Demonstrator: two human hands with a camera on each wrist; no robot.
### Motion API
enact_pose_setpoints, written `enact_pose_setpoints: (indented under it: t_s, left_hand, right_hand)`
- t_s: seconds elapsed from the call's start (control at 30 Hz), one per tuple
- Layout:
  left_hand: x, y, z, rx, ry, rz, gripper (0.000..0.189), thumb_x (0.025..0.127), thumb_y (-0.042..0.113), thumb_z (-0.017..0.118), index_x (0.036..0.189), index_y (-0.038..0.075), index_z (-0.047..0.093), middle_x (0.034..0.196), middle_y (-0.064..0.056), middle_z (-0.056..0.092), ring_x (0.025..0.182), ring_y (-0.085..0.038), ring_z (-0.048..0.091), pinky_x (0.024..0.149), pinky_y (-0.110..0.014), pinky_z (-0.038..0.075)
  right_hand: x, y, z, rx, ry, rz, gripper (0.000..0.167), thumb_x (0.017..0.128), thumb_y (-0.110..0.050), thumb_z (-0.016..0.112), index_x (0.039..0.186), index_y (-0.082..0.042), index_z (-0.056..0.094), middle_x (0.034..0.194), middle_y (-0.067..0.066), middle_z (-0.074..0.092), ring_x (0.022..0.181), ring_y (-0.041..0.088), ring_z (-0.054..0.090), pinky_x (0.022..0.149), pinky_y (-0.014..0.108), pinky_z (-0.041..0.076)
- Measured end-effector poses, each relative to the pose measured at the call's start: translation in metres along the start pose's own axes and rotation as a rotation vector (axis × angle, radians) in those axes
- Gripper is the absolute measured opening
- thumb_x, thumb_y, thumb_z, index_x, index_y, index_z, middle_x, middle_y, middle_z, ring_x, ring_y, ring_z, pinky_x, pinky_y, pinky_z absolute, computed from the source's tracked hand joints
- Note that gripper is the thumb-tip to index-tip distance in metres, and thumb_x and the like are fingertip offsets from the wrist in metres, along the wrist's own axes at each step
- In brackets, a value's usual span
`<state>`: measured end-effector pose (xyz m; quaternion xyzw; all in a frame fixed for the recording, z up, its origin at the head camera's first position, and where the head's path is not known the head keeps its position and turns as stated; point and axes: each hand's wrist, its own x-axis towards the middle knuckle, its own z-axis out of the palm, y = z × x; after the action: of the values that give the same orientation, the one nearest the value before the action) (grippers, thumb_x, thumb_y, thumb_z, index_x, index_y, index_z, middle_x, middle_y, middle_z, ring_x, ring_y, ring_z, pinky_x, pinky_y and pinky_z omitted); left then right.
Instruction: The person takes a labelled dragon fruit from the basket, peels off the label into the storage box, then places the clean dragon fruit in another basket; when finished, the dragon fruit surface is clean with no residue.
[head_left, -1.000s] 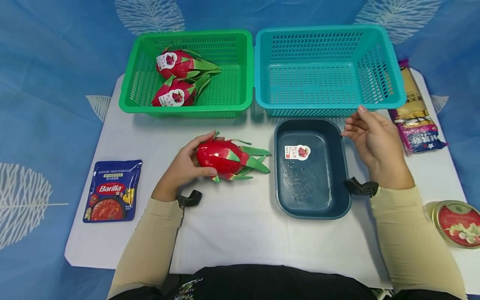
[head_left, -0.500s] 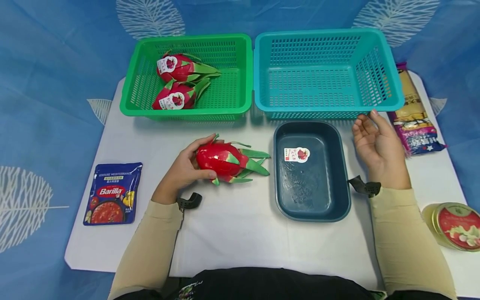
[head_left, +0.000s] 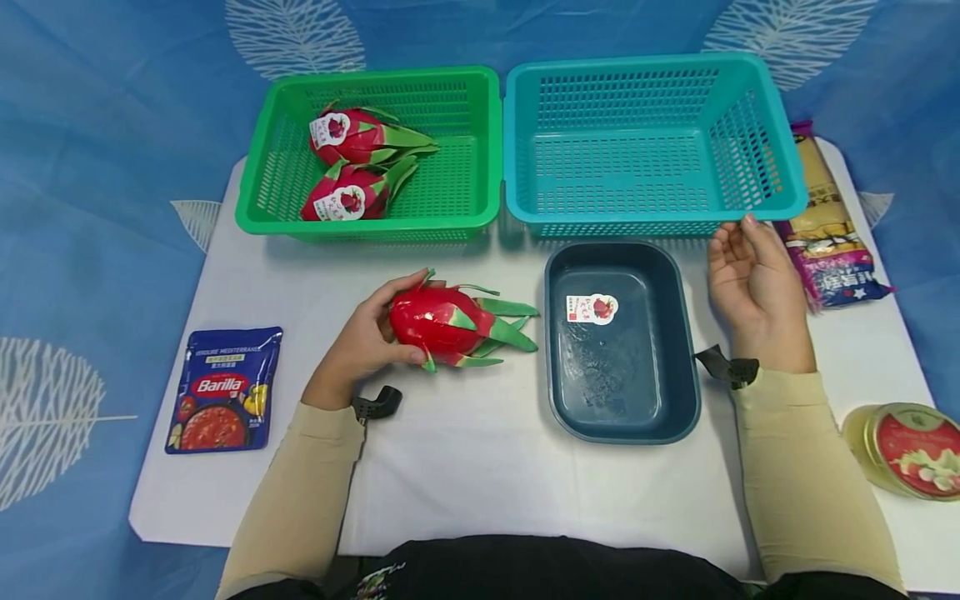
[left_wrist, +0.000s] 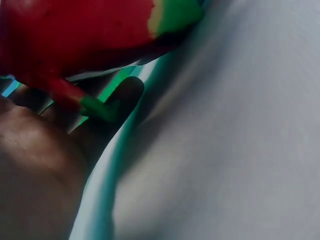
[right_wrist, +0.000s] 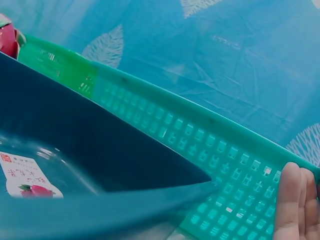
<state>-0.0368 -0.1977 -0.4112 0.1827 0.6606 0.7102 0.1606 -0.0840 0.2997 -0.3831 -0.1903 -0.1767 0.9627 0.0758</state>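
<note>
My left hand (head_left: 367,337) grips a red dragon fruit (head_left: 435,325) by its rounded end, thumb on the near side and fingers at the far side. Its green leaf tips point right. In the left wrist view, the fruit's glossy underside (left_wrist: 85,35) fills the upper left. To the right of the fruit is a dark blue tub (head_left: 622,350), with a white dragon-fruit sticker (head_left: 592,309) lying on its floor. My right hand (head_left: 761,292) is palm up, loosely curled around nothing, its fingertips right at the front rim of the turquoise basket (head_left: 622,215).
A green basket (head_left: 367,226) holds two stickered dragon fruits (head_left: 352,137) at the back left. A blue Barilla pouch (head_left: 225,390) lies at left. On the right are a purple-and-yellow food packet (head_left: 832,229) and a jar with a red lid label (head_left: 911,450).
My right hand has shifted a little right, away from the tub's upper right corner. The left hand and its dragon fruit have stayed in place.
</note>
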Motion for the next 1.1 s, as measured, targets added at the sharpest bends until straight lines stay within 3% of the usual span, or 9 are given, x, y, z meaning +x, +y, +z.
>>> enact_pose_setpoints:
  t_s: [0.13, 0.4, 0.7, 0.93, 1.1]
  left_hand:
    - [-0.001, 0.0006, -0.0016, 0.02, -0.029, 0.021, 0.1, 0.079, 0.015, 0.096, 0.161, 0.008, 0.04, 0.16, -0.019, 0.041, 0.146, -0.035, 0.038, 0.104, -0.042, 0.052]
    - [-0.0007, -0.0007, 0.0002, 0.037, -0.04, 0.024, 0.101, 0.077, -0.008, 0.09, 0.162, 0.01, 0.039, 0.159, -0.013, 0.044, 0.146, -0.034, 0.037, 0.103, -0.045, 0.053]
    - [0.0025, -0.0029, 0.0029, -0.033, -0.031, 0.019, 0.097, 0.08, -0.01, 0.085, 0.162, 0.011, 0.039, 0.16, -0.014, 0.044, 0.146, -0.036, 0.037, 0.102, -0.047, 0.053]
    - [0.0042, 0.0004, 0.0033, 0.066, -0.011, 0.013, 0.102, 0.075, -0.006, 0.091, 0.16, 0.003, 0.036, 0.152, -0.013, 0.05, 0.142, -0.033, 0.04, 0.099, -0.044, 0.056]
    - [0.0045, -0.0023, 0.0041, 0.042, -0.013, 0.015, 0.104, 0.075, -0.001, 0.094, 0.16, -0.002, 0.034, 0.151, -0.014, 0.05, 0.142, -0.034, 0.041, 0.099, -0.044, 0.056]
  right_hand:
    - [0.0004, 0.001, -0.001, -0.013, -0.017, -0.018, 0.015, 0.099, 0.011, 0.065, 0.11, 0.007, 0.055, 0.095, 0.025, 0.067, 0.083, 0.033, 0.068, 0.071, 0.038, 0.062]
    - [0.0, 0.0005, -0.0033, -0.013, -0.028, -0.02, 0.014, 0.1, 0.011, 0.065, 0.109, 0.008, 0.055, 0.095, 0.026, 0.066, 0.083, 0.034, 0.068, 0.07, 0.038, 0.062]
    - [-0.0001, 0.0007, -0.0024, -0.038, -0.022, -0.017, 0.015, 0.099, 0.01, 0.066, 0.11, 0.008, 0.056, 0.096, 0.025, 0.066, 0.084, 0.033, 0.068, 0.071, 0.038, 0.062]
    - [-0.0007, 0.0006, -0.0023, -0.05, -0.021, -0.018, 0.014, 0.099, 0.01, 0.066, 0.11, 0.007, 0.056, 0.096, 0.025, 0.066, 0.083, 0.033, 0.067, 0.07, 0.037, 0.061]
    - [-0.0005, 0.0013, -0.0018, -0.049, -0.021, -0.018, 0.013, 0.1, 0.01, 0.065, 0.109, 0.007, 0.056, 0.096, 0.024, 0.066, 0.082, 0.032, 0.067, 0.069, 0.037, 0.061]
